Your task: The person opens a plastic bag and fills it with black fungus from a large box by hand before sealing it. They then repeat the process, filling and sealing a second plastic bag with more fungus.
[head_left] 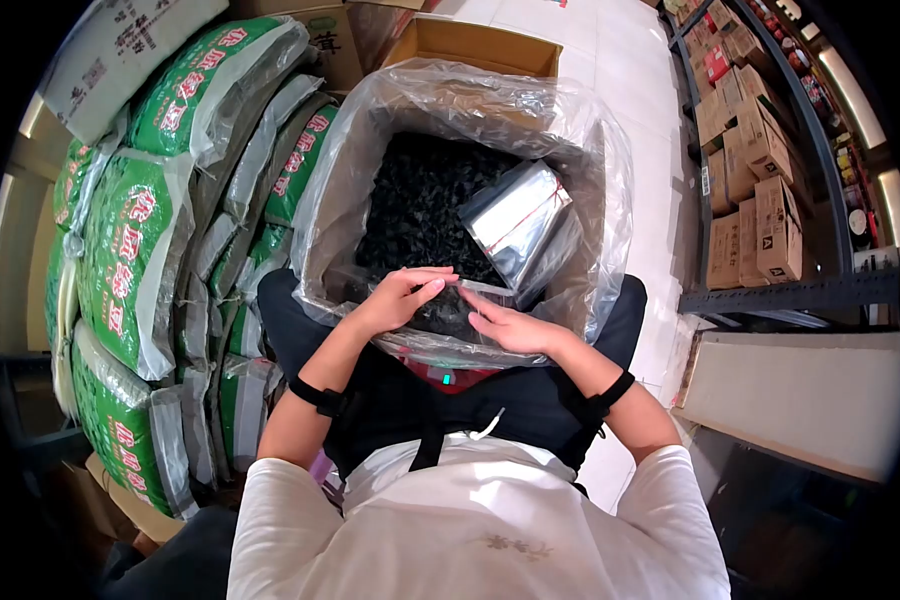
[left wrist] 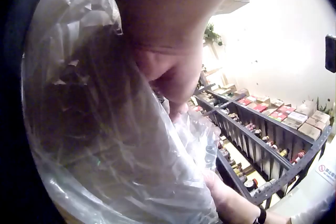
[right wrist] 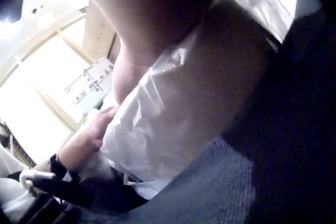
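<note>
A carton (head_left: 340, 215) lined with a large clear plastic liner (head_left: 595, 130) stands between the person's knees. Small black dried pieces (head_left: 420, 190), resembling wood ear fungus, fill its bottom. Over the carton's near side, my left hand (head_left: 400, 300) and right hand (head_left: 515, 328) face each other, fingertips close together. Both pinch the top of a small clear bag (head_left: 440, 318), with dark shapes showing through it. In the left wrist view, the liner (left wrist: 115, 145) covers much of the work. A shiny silver pack (head_left: 518, 225) with thin red string lies tilted on the black pieces.
Green-and-white printed sacks (head_left: 135, 250) are piled high at the left. An open cardboard box (head_left: 475, 45) sits beyond the carton. At the right, a metal rack (head_left: 790, 295) holds cartons and jars. A red device with a lit display (head_left: 447, 379) shows below the carton's near edge.
</note>
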`<state>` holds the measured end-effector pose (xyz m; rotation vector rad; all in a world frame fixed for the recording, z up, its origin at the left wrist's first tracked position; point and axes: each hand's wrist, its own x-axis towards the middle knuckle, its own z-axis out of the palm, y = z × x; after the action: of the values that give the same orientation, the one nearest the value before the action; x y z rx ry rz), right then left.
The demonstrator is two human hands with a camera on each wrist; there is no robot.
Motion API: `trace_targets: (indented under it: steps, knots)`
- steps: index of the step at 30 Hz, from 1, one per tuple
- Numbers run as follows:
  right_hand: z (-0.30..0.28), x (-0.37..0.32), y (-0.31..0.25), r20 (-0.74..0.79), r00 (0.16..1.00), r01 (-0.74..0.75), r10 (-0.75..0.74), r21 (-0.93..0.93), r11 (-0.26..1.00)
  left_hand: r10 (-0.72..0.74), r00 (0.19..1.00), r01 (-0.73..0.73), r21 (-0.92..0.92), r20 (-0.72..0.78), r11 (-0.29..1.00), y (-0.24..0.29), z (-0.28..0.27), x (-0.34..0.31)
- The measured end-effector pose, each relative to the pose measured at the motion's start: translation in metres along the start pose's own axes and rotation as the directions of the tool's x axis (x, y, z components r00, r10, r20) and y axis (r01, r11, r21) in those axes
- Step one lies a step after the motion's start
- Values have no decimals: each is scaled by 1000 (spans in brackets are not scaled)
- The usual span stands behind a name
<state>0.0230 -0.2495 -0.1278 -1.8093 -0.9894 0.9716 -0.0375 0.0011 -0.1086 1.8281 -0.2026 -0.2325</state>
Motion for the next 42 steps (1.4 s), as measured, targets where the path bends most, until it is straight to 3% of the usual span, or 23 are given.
trace_targets:
  steps: [1, 2, 6, 9, 11, 13, 15, 16, 17, 20, 22, 23, 25, 26, 29, 32, 33, 35, 36, 37, 39, 40, 42]
  knots:
    - [1, 5, 4, 59, 995, -96, 86, 188, 978, -15, 1000, 15, -65, 0, 998, 0, -1, 1]
    - [0, 10, 9, 90, 994, -88, 67, 257, 962, -14, 1000, 14, -59, 7, 998, 0, -2, 1]
    - [1, 13, 3, 2, 1000, -13, 13, 346, 938, 3, 998, -1, 25, -64, 1000, 2, 1, 2]
    - [-3, 12, 9, -64, 995, -42, 73, 398, 916, 21, 995, -14, 80, -96, 997, -3, 0, 4]
    - [-9, 12, 11, -339, 940, 130, -43, 238, 963, 6, 981, 11, 87, -193, 996, -2, -1, 5]
    - [-17, 6, -4, -565, 820, 155, -88, 73, 985, 31, 976, 0, 138, -216, 990, 2, -3, 6]
    - [-30, 1, -6, -695, 711, 161, -111, 7, 987, 22, 959, -17, 21, -281, 1000, 6, -3, 6]
    - [-35, -2, -15, -789, 610, 133, -67, 19, 991, 28, 953, -35, -16, -300, 999, 6, -4, 6]
    - [-44, -7, -25, -834, 526, 91, -167, -139, 986, 38, 955, -42, -6, -293, 999, 5, -6, 6]
    - [-59, -9, -28, -832, 494, 67, -254, -255, 965, -88, 926, -20, -280, -366, 960, 8, -12, 5]
    - [-62, -6, -23, -740, 666, 370, -93, 219, 903, -135, 932, 18, -326, -338, 945, 19, -15, 5]
    - [-67, -6, -22, -745, 661, 375, -95, 217, 901, -185, 932, 58, -375, -313, 925, 23, -17, 5]
    - [-77, -6, -31, -608, 792, 265, -51, 267, 927, -208, 938, 96, -368, -278, 925, 12, -21, 3]
    - [-75, -4, -38, -679, 733, 297, -52, 250, 922, -180, 947, 63, -399, -264, 915, 7, -23, 2]
    - [-84, -6, -60, -642, 754, 307, -139, 157, 939, -68, 971, -50, -469, -231, 882, 34, -26, 0]
    - [-95, -10, -93, -604, 772, 304, -199, 76, 950, 22, 998, -35, -236, -57, 971, 34, -41, 3]
    - [-99, -12, -103, -606, 770, 304, -198, 77, 950, 21, 998, -34, -235, -55, 971, 39, -40, 8]
    - [-107, -14, -116, -546, 802, 312, -244, 34, 950, 190, 956, -238, -215, -225, 947, 61, -33, 16]
    - [-111, -15, -117, -543, 802, 313, -248, 29, 949, 231, 945, -295, -295, -232, 909, 70, -30, 19]
    - [-114, -14, -117, -548, 799, 313, -248, 27, 949, 234, 946, -295, -295, -226, 909, 78, -29, 20]
    - [-119, -14, -118, -581, 792, 313, -187, 123, 942, 31, 985, -107, -461, -169, 881, 90, -28, 22]
    - [-121, -15, -119, -603, 778, 304, -175, 118, 946, 50, 974, -128, -355, -221, 926, 86, -28, 25]
    - [-122, -13, -118, -632, 763, 315, -140, 175, 933, 4, 963, -105, -357, -270, 928, 87, -28, 28]
